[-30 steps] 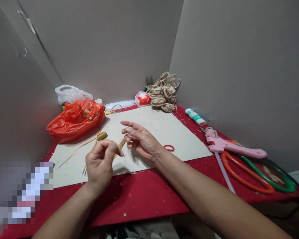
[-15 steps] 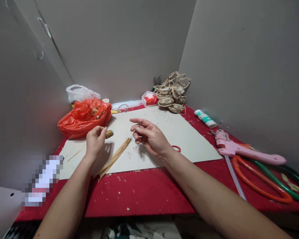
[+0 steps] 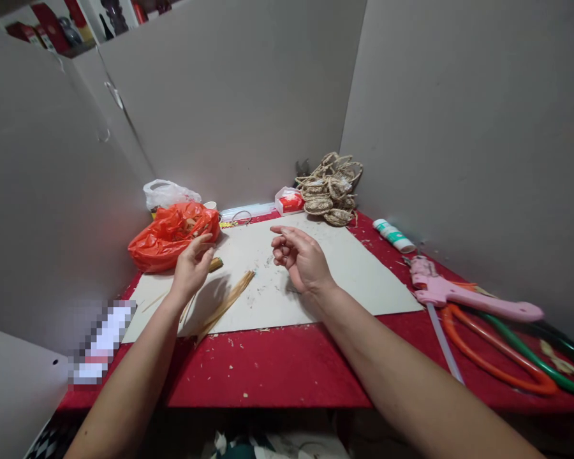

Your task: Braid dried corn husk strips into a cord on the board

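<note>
1. The orange plastic bag [image 3: 172, 234], crinkled and glossy, lies just beyond the left hand [image 3: 191, 268] on its outer side; a clear bag [image 3: 168, 192] sits behind it.
2. The left hand hovers over the cream board [image 3: 354, 274], fingers loosely spread, holding nothing; a small brown cylinder [image 3: 215, 264] lies just beside its fingertips.
3. The bundle of thin straw sticks [image 3: 226, 305] lies flat on the board, just below and inward of the left hand, between both hands; its long axis runs diagonally, near end toward the left forearm, far end toward the right hand [image 3: 302, 261]; the left hand is nearer.
4. The right hand hangs above the board, fingers curled but apart, empty.
5. Beyond it sit coiled jute baskets [image 3: 332, 189], rough and fibrous; to its right, well apart, a pink glue gun [image 3: 452, 292] lies on the red tablecloth [image 3: 277, 376].
</note>
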The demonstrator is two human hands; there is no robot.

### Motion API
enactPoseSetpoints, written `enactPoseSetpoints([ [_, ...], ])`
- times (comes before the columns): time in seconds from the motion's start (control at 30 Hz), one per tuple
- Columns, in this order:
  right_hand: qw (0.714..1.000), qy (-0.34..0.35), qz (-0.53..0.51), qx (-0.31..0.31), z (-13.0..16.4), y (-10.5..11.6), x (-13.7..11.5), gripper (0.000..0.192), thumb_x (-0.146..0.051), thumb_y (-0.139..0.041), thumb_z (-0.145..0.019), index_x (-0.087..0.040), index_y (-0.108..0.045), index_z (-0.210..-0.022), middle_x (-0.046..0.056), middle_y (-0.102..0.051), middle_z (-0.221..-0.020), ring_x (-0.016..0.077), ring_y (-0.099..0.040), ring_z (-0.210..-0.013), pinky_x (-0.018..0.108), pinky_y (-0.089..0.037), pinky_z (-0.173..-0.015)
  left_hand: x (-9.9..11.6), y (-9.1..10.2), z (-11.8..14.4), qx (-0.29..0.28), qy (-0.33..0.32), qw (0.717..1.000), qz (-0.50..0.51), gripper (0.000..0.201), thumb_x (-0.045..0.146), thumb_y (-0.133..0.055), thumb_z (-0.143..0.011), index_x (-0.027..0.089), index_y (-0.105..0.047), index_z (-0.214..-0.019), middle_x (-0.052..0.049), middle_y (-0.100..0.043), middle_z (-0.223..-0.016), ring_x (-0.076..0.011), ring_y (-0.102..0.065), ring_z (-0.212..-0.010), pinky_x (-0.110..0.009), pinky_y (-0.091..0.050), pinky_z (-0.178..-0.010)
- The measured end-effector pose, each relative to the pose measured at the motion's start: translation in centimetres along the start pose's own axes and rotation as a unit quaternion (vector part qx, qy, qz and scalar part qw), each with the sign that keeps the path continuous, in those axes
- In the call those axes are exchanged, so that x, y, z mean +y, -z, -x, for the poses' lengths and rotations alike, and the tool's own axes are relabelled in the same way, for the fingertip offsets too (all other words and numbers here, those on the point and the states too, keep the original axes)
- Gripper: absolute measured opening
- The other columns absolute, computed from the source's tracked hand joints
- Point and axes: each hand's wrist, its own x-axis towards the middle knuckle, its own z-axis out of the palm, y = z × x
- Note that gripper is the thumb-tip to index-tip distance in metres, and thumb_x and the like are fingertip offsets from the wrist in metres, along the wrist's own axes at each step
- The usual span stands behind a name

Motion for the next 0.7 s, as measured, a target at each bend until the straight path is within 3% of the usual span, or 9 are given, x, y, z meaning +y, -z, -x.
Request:
enactPoseSetpoints([
  [0.07, 1.000, 0.007, 0.002, 0.019, -0.1, 0.0, 0.2, 0.028, -0.041, -0.069, -0.069, -0.015, -0.064, -0.079, -0.003, -0.056, -0.060, 0.0053, -0.045, -0.044, 0.018, -0.036, -0.041, -0.6, 0.3, -1.0, -0.056, 0.004, 0.991, -0.120, 0.043, 0.030, -0.058, -0.078, 0.017, -0.057, -0.120, -0.012, -0.067, -0.106, -0.0228, -0.063, -0.098, -0.034, -0.046, -0.086],
  [0.17, 0.999, 0.004, 0.006, 0.040, -0.1, -0.1, 0.7, 0.034, -0.047, -0.070, -0.068, -0.015, -0.060, -0.067, -0.003, -0.052, -0.054, 0.0049, -0.043, -0.042, 0.017, -0.035, -0.039, -1.6, 0.4, -2.4, -0.141, 0.044, 0.951, -0.272, 0.051, 0.029, -0.064, -0.072, 0.021, -0.056, -0.122, -0.012, -0.066, -0.111, -0.0275, -0.061, -0.102, -0.036, -0.044, -0.086],
  [0.27, 0.999, -0.010, 0.016, 0.030, 0.0, -0.2, 1.1, 0.037, -0.050, -0.071, -0.067, -0.015, -0.059, -0.064, -0.003, -0.051, -0.052, 0.0052, -0.043, -0.040, 0.017, -0.035, -0.038, -2.1, -0.2, -3.1, -0.180, 0.091, 0.935, -0.292, 0.050, 0.023, -0.071, -0.063, 0.021, -0.062, -0.112, -0.010, -0.069, -0.103, -0.0287, -0.062, -0.097, -0.036, -0.044, -0.084],
  [0.37, 0.999, -0.015, 0.031, 0.016, 0.1, -0.2, 1.2, 0.038, -0.050, -0.071, -0.066, -0.015, -0.059, -0.063, -0.002, -0.051, -0.051, 0.0055, -0.043, -0.040, 0.018, -0.036, -0.037, -1.9, -0.7, -3.5, -0.162, 0.098, 0.950, -0.248, 0.041, 0.019, -0.071, -0.061, 0.018, -0.065, -0.102, -0.010, -0.070, -0.092, -0.0268, -0.063, -0.090, -0.035, -0.045, -0.080],
  [0.47, 0.999, -0.004, 0.042, 0.013, 0.1, -0.2, 1.4, 0.038, -0.051, -0.071, -0.067, -0.015, -0.059, -0.064, -0.002, -0.052, -0.052, 0.0059, -0.043, -0.040, 0.018, -0.036, -0.037, -0.4, -0.7, -3.8, -0.141, 0.092, 0.971, -0.168, 0.044, 0.026, -0.063, -0.074, 0.013, -0.058, -0.115, -0.010, -0.068, -0.093, -0.0208, -0.064, -0.084, -0.031, -0.047, -0.074],
  [0.57, 0.998, 0.020, 0.059, 0.022, 0.1, -0.3, 1.7, 0.039, -0.052, -0.070, -0.067, -0.015, -0.059, -0.065, -0.003, -0.052, -0.051, 0.0056, -0.043, -0.039, 0.018, -0.035, -0.036, 2.1, -0.3, -3.9, -0.135, 0.118, 0.980, 0.089, 0.052, 0.031, -0.062, -0.079, 0.014, -0.049, -0.127, -0.010, -0.066, -0.097, -0.0142, -0.064, -0.078, -0.025, -0.048, -0.067],
  [0.63, 0.996, 0.043, 0.078, 0.027, 0.3, -0.4, 1.8, 0.040, -0.053, -0.069, -0.068, -0.014, -0.060, -0.065, -0.004, -0.051, -0.050, 0.0053, -0.043, -0.038, 0.018, -0.034, -0.037, 4.0, 0.0, -3.5, -0.149, 0.161, 0.923, 0.317, 0.055, 0.027, -0.069, -0.073, 0.017, -0.052, -0.124, -0.009, -0.065, -0.100, -0.0117, -0.063, -0.078, -0.022, -0.048, -0.066],
  [0.7, 0.992, 0.070, 0.104, 0.027, 0.6, -0.6, 1.7, 0.041, -0.054, -0.066, -0.071, -0.014, -0.059, -0.065, -0.004, -0.051, -0.050, 0.0053, -0.043, -0.038, 0.018, -0.035, -0.038, 5.7, 0.1, -2.6, -0.178, 0.189, 0.858, 0.444, 0.051, 0.022, -0.070, -0.073, 0.018, -0.055, -0.121, -0.009, -0.065, -0.104, -0.0116, -0.063, -0.079, -0.022, -0.050, -0.068],
])
